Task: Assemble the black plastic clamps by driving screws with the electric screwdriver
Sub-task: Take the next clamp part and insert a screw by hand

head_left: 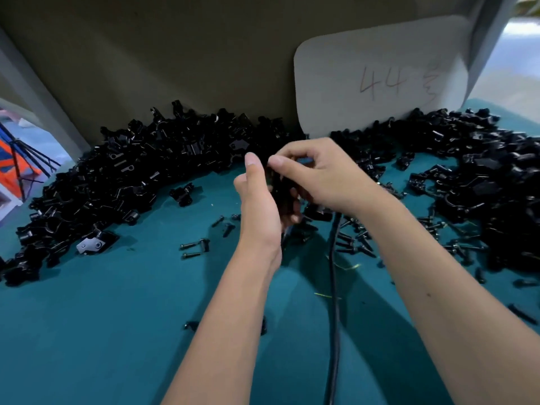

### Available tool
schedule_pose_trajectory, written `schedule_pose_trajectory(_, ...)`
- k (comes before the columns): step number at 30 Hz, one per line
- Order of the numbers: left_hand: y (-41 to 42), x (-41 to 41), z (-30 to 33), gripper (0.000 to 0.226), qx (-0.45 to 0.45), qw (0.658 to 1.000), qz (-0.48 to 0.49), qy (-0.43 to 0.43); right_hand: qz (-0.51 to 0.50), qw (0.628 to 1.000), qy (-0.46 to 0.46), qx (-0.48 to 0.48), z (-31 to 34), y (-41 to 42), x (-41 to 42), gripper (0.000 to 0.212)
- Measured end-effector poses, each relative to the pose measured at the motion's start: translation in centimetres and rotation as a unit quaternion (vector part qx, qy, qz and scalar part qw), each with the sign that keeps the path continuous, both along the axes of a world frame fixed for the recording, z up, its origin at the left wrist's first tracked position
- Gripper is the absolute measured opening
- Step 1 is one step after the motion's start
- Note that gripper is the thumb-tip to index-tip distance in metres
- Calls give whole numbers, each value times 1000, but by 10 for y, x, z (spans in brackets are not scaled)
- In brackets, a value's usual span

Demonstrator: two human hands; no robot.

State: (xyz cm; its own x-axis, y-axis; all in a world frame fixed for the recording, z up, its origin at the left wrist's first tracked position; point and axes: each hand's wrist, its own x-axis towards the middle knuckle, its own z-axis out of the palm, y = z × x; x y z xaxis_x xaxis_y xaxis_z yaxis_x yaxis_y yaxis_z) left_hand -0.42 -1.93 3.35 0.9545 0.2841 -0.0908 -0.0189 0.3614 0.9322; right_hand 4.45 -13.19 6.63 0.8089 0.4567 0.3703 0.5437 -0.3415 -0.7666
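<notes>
- Black plastic clamp [282,188] sits upright between my two hands, above the teal table [117,317], mostly hidden by fingers.
- My left hand [260,206] curls round it from the side, steadying it, I judge, for a screw.
- My right hand [318,173] pinches at its top, while a black cable [334,287] runs out beneath that palm; the screwdriver itself I cannot see.
- Loose screws [194,248] lie near, and the clamp piles [122,176] ring the work within reach.
</notes>
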Motion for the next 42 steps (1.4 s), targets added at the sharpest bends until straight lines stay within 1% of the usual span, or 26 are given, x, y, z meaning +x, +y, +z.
schedule_pose_trajectory(1, -9, 0, 2, 75, 17, 1000, -18, 1, -26, 999, -8, -20, 2, -11, 2, 26)
schedule_pose_trajectory(2, -21, 0, 4, 70, 58, 998, -32, 4, -53, 998, -5, -42, 5, -27, 4, 29)
schedule_pose_trajectory(4, -49, 3, 8, 65, 171, 984, -49, 11, -109, 990, 7, -85, 13, -60, 8, 32)
schedule_pose_trajectory(6, -77, 9, 11, 60, 252, 966, -55, 12, -163, 975, 13, -153, 22, -94, 12, 35)
schedule_pose_trajectory(7, -93, 13, 13, 53, 268, 962, -59, 10, -192, 960, 15, -204, 26, -113, 12, 35)
schedule_pose_trajectory(9, -124, 19, 18, 39, 256, 963, -77, 7, -238, 924, 22, -300, 36, -148, 12, 35)
schedule_pose_trajectory(12, -170, 31, 18, 28, 203, 966, -161, 15, -306, 881, 48, -358, 46, -187, 17, 37)
schedule_pose_trajectory(14, -195, 35, 15, 22, 174, 962, -207, 24, -365, 839, 44, -400, 51, -204, 23, 28)
schedule_pose_trajectory(15, -205, 37, 14, 22, 188, 956, -222, 22, -389, 826, 32, -407, 52, -208, 26, 21)
schedule_pose_trajectory(16, -212, 38, 12, 22, 216, 948, -232, 18, -403, 822, 17, -402, 52, -210, 27, 19)
schedule_pose_trajectory(18, -221, 41, 6, 23, 253, 943, -215, 17, -403, 837, 3, -369, 49, -210, 30, 28)
schedule_pose_trajectory(21, -213, 49, -5, 32, 197, 968, -144, 48, -374, 864, -41, -335, 39, -195, 35, 35)
schedule_pose_trajectory(23, -199, 54, -11, 30, 190, 976, -77, 68, -323, 879, -32, -349, 31, -181, 45, 37)
schedule_pose_trajectory(25, -181, 59, -14, 26, 191, 979, -15, 75, -270, 879, -4, -393, 19, -163, 56, 40)
schedule_pose_trajectory(27, -166, 65, -15, 26, 194, 977, 39, 84, -223, 866, 20, -448, 5, -146, 65, 45)
schedule_pose_trajectory(28, -160, 68, -15, 25, 195, 975, 56, 91, -203, 861, 29, -465, -3, -138, 69, 46)
schedule_pose_trajectory(30, -152, 71, -14, 22, 192, 973, 65, 113, -184, 860, 44, -475, -16, -126, 75, 39)
schedule_pose_trajectory(32, -149, 72, -13, 21, 187, 973, 61, 121, -200, 866, 49, -456, -22, -119, 80, 32)
schedule_pose_trajectory(34, -148, 69, -10, 20, 190, 974, 56, 114, -215, 870, 47, -440, -23, -115, 80, 29)
schedule_pose_trajectory(36, -145, 67, -8, 20, 206, 972, 54, 96, -233, 868, 42, -436, -21, -116, 77, 19)
schedule_pose_trajectory(38, -138, 64, -4, 22, 231, 969, 50, 68, -279, 870, 11, -405, -19, -118, 75, 7)
schedule_pose_trajectory(39, -132, 62, -1, 22, 244, 967, 51, 51, -302, 871, -14, -387, -18, -116, 75, 6)
schedule_pose_trajectory(40, -125, 61, 2, 22, 259, 964, 55, 33, -320, 872, -34, -370, -17, -115, 76, 12)
schedule_pose_trajectory(41, -117, 61, 5, 20, 278, 958, 62, 17, -327, 879, -43, -345, -15, -111, 75, 18)
schedule_pose_trajectory(42, -105, 60, 7, 19, 302, 950, 73, 0, -325, 894, -44, -304, -13, -103, 73, 22)
